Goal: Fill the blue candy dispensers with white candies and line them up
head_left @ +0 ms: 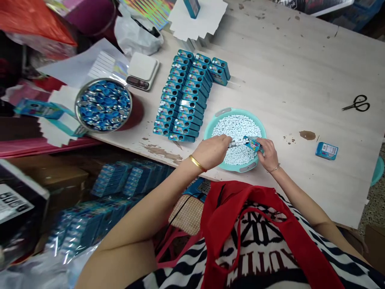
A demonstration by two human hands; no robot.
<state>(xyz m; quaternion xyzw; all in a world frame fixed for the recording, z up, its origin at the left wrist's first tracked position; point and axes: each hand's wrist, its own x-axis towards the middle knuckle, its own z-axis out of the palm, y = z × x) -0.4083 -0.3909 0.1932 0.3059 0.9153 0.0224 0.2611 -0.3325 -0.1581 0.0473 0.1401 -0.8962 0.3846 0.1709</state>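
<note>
A turquoise basin (pixel 261 120) full of small white pellets (pixel 236 125) stands on the table in front of me. Over it, my left hand (pixel 213 151) is closed around the handle of a small scoop (pixel 239 142), which is loaded with pellets. Its tip meets the open end of a small blue box (pixel 252 144). That box is tilted above the basin and gripped by my right hand (pixel 268 154), thumb and fingers on either side. Left of the basin, several similar blue boxes (pixel 190 96) stand in rows, some with white pellets showing at their openings.
A metal pot (pixel 77 114) of blue and silver pieces stands at the table's left edge, beside a white scale (pixel 143 69). Scissors (pixel 357 104) and a single blue box (pixel 326 151) lie to the right. Stacked white card (pixel 200 26) is at the back.
</note>
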